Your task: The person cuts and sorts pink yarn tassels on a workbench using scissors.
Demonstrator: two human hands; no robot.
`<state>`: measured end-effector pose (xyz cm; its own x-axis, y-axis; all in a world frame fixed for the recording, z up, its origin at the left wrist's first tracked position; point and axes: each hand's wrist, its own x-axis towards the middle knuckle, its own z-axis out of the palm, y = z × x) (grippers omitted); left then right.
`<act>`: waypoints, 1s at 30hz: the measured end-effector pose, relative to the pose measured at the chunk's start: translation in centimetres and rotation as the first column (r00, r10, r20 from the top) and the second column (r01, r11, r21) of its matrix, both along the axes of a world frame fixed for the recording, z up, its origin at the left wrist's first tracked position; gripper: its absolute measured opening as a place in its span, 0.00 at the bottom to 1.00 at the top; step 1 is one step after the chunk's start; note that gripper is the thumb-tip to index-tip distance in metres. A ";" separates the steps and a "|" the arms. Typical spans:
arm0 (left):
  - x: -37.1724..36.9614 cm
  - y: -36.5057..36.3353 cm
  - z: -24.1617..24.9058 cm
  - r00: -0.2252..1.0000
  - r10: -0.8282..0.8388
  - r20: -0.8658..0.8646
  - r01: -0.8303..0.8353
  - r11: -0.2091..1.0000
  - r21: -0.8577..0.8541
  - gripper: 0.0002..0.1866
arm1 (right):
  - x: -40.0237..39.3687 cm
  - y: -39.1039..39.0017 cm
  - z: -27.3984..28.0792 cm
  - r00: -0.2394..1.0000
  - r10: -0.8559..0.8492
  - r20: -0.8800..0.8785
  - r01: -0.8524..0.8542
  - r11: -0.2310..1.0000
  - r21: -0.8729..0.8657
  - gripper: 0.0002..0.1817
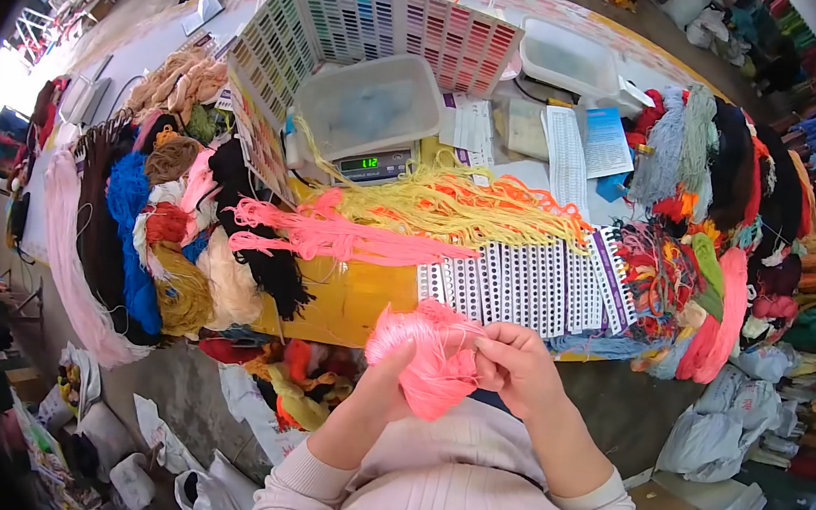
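A bundle of bright pink thread (436, 384) is held up in front of my body, just off the table's near edge. My left hand (382, 381) wraps round its left side, thumb lying over the strands. At the bundle's upper right, my right hand (521, 367) pinches some strands between thumb and fingers. Beyond my hands, a loose pink skein (349, 238) lies across the table, touching yellow and orange thread (454, 205). White cards with rows of holes (515, 285) lie in an overlapping row right behind my right hand.
A digital scale (374, 165) with a lit green display carries a clear plastic tub (370, 105). A folding colour chart (374, 24) stands behind it. Heaped skeins (129, 233) cover the left side, more skeins (687, 151) the right. Plastic bags (726, 422) lie on the floor at right.
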<state>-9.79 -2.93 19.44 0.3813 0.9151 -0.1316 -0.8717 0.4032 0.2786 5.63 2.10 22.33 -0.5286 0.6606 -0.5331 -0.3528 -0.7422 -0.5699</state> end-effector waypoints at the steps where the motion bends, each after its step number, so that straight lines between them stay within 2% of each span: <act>1: 0.0 -0.2 0.0 1.000 0.005 -0.030 -0.005 1.000 -0.009 0.33 | -0.3 -0.1 0.5 0.998 0.025 0.053 -0.026 0.999 0.020 0.07; 4: -0.1 -0.4 0.0 0.997 -0.043 -0.069 0.046 0.998 0.043 0.33 | -1.7 -0.6 1.9 0.981 0.060 0.182 -0.071 0.996 0.054 0.04; 6: -0.3 -0.8 -0.3 0.994 -0.025 -0.111 0.032 0.998 0.061 0.33 | -2.3 -0.9 1.9 0.974 0.036 0.225 -0.048 0.998 0.046 0.07; 7: -0.4 -0.9 -0.4 0.991 -0.014 -0.131 0.024 0.997 0.071 0.34 | -2.2 -0.9 1.8 0.981 0.031 0.194 -0.039 0.998 0.041 0.05; 10: -0.6 -0.6 0.2 0.999 -0.021 -0.025 0.025 0.991 0.133 0.35 | -1.1 -0.7 1.6 0.996 0.028 0.088 -0.026 1.000 -0.017 0.04; 12: -0.7 -1.0 0.5 0.997 -0.004 -0.079 0.012 0.994 0.108 0.35 | -0.7 -0.4 1.8 0.999 0.032 0.000 -0.032 0.994 -0.105 0.05; 15: -0.8 -1.0 0.6 0.989 -0.061 -0.133 0.076 0.991 0.110 0.37 | -1.8 -1.2 2.3 0.972 0.164 0.167 -0.181 0.979 0.091 0.14; 16: -0.8 -0.9 0.6 0.985 -0.092 -0.146 0.109 0.987 0.116 0.37 | -1.9 -1.4 1.8 0.954 0.200 0.221 -0.230 0.966 0.119 0.14; 19: -1.1 -1.1 1.0 0.976 -0.066 -0.207 0.092 0.989 0.115 0.43 | -2.9 -1.3 3.0 0.980 0.126 0.153 -0.145 0.982 0.121 0.08; 22: -1.2 -1.4 0.8 0.995 -0.032 -0.098 0.039 0.997 0.069 0.42 | -2.8 -1.0 3.4 0.991 0.124 0.046 -0.124 0.992 -0.006 0.03; 25: -1.1 -1.7 0.9 0.997 0.071 0.002 -0.072 0.997 0.029 0.35 | -2.4 -1.0 2.4 0.993 0.114 -0.016 -0.115 0.993 -0.029 0.05; 28: -0.6 -1.8 1.4 0.972 0.062 -0.228 -0.086 0.991 -0.099 0.25 | -3.1 -1.6 2.3 0.997 0.044 0.067 -0.051 0.993 0.110 0.06; 30: -0.3 -1.7 1.5 0.981 0.100 -0.164 -0.129 0.975 -0.180 0.21 | -3.1 -1.7 2.1 0.997 0.015 0.080 -0.026 0.990 0.135 0.05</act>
